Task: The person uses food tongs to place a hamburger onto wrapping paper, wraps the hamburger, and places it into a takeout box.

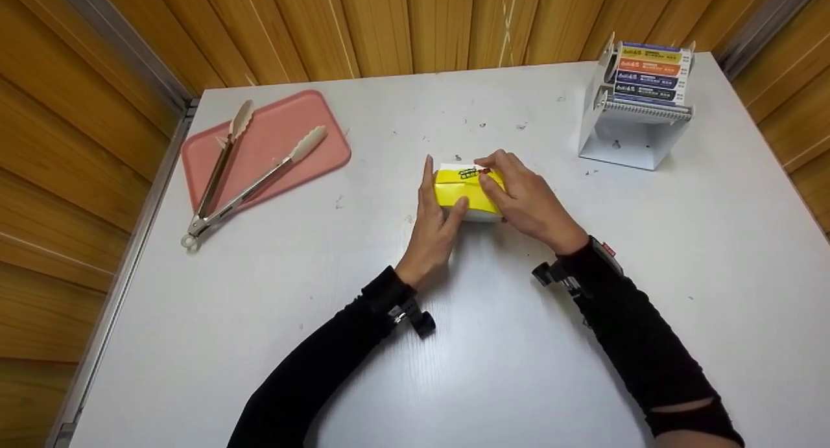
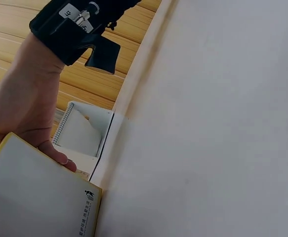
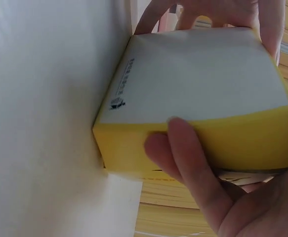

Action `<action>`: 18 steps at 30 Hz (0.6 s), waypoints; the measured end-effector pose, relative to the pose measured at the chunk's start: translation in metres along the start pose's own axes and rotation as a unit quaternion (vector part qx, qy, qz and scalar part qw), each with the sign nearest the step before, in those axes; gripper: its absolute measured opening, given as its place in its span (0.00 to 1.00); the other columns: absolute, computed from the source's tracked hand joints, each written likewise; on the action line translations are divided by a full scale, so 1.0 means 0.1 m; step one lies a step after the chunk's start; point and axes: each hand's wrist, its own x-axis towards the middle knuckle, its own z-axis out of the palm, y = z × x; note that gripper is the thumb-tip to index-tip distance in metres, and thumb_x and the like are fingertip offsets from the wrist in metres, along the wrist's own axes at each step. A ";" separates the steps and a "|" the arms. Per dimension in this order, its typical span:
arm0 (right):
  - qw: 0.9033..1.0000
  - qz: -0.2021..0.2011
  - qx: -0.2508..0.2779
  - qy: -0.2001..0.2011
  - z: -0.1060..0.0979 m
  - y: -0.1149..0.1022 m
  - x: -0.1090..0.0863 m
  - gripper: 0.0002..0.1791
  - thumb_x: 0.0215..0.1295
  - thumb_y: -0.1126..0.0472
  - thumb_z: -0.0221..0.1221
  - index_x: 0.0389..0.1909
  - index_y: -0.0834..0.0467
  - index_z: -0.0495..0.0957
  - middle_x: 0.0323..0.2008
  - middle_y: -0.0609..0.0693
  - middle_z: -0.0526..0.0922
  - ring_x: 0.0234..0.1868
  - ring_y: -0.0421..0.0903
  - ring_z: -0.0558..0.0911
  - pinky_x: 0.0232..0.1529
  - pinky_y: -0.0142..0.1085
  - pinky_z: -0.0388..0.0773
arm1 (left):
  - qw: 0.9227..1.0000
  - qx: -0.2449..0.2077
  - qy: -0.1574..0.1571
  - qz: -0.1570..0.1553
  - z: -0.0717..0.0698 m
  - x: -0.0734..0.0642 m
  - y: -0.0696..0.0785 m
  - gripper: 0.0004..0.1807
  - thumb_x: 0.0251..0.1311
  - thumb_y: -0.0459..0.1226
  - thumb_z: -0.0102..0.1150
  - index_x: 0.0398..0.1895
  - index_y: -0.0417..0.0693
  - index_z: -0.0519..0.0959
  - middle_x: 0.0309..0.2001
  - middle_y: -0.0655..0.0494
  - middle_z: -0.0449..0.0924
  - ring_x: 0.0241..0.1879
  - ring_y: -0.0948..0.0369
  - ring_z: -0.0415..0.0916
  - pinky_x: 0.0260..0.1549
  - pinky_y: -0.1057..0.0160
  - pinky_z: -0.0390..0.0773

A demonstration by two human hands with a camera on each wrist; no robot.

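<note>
A yellow-and-white carton stands on the table in front of me, between both hands. My left hand holds its left side, with the thumb on the near top edge. From the right, my right hand grips the carton, its thumb and index finger over the yellow top near the printed logo. In the right wrist view the right hand's fingers lie along the yellow side panel. The white near face carries small dark print in the left wrist view.
Metal tongs with pale scalloped tips lie spread across a pink tray at the back left. At the back right stands a white holder with several colourful labelled boxes on top. Wooden panels border the table.
</note>
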 end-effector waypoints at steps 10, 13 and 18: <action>1.000 -0.011 -0.023 -0.018 -0.05 0.01 -0.05 0.26 0.84 0.44 0.40 0.72 0.52 0.66 0.66 0.56 0.76 0.55 0.57 0.80 0.60 0.54 0.76 | 1.000 -0.002 0.008 -0.022 0.02 -0.02 0.01 0.44 0.78 0.50 0.45 0.84 0.45 0.36 0.81 0.43 0.48 0.80 0.56 0.51 0.80 0.55 0.54; 0.999 -0.012 -0.012 -0.046 -0.08 0.06 -0.09 0.31 0.82 0.40 0.44 0.80 0.46 0.59 0.72 0.53 0.72 0.56 0.54 0.81 0.60 0.52 0.77 | 1.000 0.006 0.013 -0.020 0.01 -0.03 -0.01 0.42 0.79 0.50 0.45 0.83 0.42 0.39 0.80 0.43 0.49 0.79 0.55 0.53 0.79 0.56 0.54; 0.995 -0.027 -0.011 -0.098 -0.18 0.15 -0.16 0.52 0.69 0.41 0.65 0.85 0.41 0.44 0.75 0.53 0.67 0.49 0.51 0.79 0.52 0.48 0.80 | 0.999 0.006 0.019 -0.028 0.02 -0.03 -0.03 0.40 0.80 0.51 0.44 0.81 0.39 0.42 0.80 0.41 0.51 0.77 0.54 0.57 0.79 0.56 0.57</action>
